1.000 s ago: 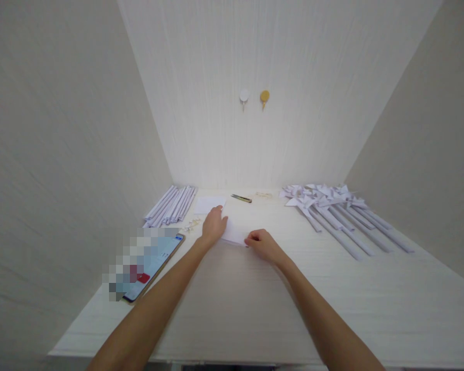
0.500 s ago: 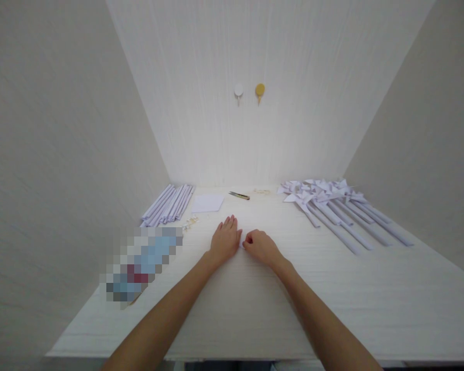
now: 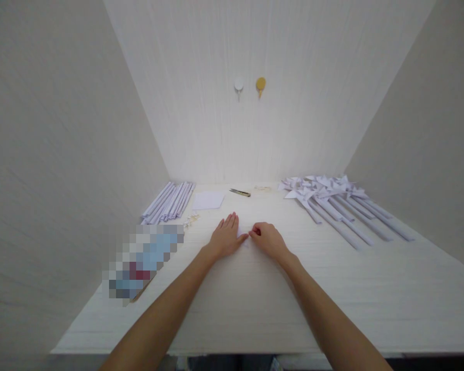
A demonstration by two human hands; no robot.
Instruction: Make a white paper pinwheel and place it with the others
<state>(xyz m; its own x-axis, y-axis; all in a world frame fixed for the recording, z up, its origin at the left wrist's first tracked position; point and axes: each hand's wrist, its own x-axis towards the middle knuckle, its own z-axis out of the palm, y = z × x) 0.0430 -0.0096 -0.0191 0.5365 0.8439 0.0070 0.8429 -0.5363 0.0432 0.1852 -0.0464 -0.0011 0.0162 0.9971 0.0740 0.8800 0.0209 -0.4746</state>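
Note:
My left hand [image 3: 225, 237] lies flat with its fingers stretched out, pressing on a small piece of white paper [image 3: 246, 243] on the table. Most of that paper is hidden under the palm. Its thumb reaches right, close to the fingertips of my right hand [image 3: 268, 238]. Those fingers are closed in a pinch at the paper's right edge; the pinched part is too small to see clearly.
Rolled paper sticks [image 3: 170, 202] lie at the back left beside a stack of white paper [image 3: 208, 200]. Thread snips [image 3: 240, 192] lie at the back. Several paper pinwheels [image 3: 320, 193] on sticks fill the back right. Small pale pieces [image 3: 191, 220] and a blurred-out item [image 3: 147, 263] lie left.
My right hand has shifted slightly up and right, away from the left palm. My left thumb now stretches farther right over the paper. The view has tilted slightly.

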